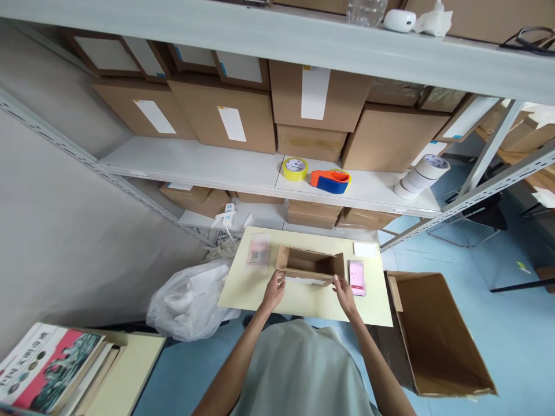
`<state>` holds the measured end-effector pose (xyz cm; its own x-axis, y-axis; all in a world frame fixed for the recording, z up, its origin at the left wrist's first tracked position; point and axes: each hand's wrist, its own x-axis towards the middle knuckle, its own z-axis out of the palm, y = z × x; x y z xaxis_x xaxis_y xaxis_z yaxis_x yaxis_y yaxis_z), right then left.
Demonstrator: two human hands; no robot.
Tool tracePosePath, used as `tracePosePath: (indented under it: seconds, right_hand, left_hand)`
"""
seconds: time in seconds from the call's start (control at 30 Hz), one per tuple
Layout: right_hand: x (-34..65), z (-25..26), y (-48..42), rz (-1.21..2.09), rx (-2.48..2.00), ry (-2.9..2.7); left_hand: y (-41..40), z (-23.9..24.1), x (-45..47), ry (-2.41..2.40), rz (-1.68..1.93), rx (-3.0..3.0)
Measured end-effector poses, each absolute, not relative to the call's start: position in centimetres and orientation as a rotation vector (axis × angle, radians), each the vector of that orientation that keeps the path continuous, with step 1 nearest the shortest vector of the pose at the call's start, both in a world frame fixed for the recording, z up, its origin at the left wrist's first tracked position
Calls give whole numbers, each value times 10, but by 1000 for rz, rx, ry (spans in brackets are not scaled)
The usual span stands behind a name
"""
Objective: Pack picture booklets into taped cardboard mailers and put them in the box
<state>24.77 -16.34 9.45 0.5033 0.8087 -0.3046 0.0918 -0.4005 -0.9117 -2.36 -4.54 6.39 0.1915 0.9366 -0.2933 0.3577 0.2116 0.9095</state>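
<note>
A small cardboard box (310, 273) stands open at the top on the pale yellow table (255, 294). Its inside looks dark, and a white strip shows along its near side. My left hand (274, 289) grips the near left corner of the box, fingers at the edge. At the near right corner, my right hand (344, 293) pinches the cardboard. Right of the box lies a phone (357, 278) with a pinkish lit screen, close to my right hand. A blurred pinkish packet with a label (258, 252) rests left of the box.
On the shelf (208, 162) ahead are yellow tape (295, 169), an orange and blue tape dispenser (330, 181) and white rolls (422, 176), with cartons (238, 115) behind. A large open carton (446, 335) stands at right, a plastic bag (191, 300) at left. A white card (365, 249) lies on the table.
</note>
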Motion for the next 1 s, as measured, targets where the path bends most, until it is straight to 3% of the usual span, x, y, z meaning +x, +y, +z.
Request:
tracePosePath:
  seconds: [0.1, 0.27, 0.43, 0.6, 1.0]
  right_hand:
    - [247, 97, -174, 924, -1871, -726]
    - [258, 133, -173, 481, -1899, -854]
    - [266, 156, -137, 592, -1823, -1423]
    - [276, 143, -101, 646, -1879, -1723]
    - [286, 119, -68, 582, -2070, -1613]
  left_hand:
    - [-52, 68, -34, 1438, 711, 1433]
    - [-44, 117, -34, 1515, 991, 1823]
    - [-32, 154, 1, 1200, 748, 2200]
    - [-42, 136, 9, 1208, 533, 2302]
    - [-48, 107, 0, 1320, 440, 2054]
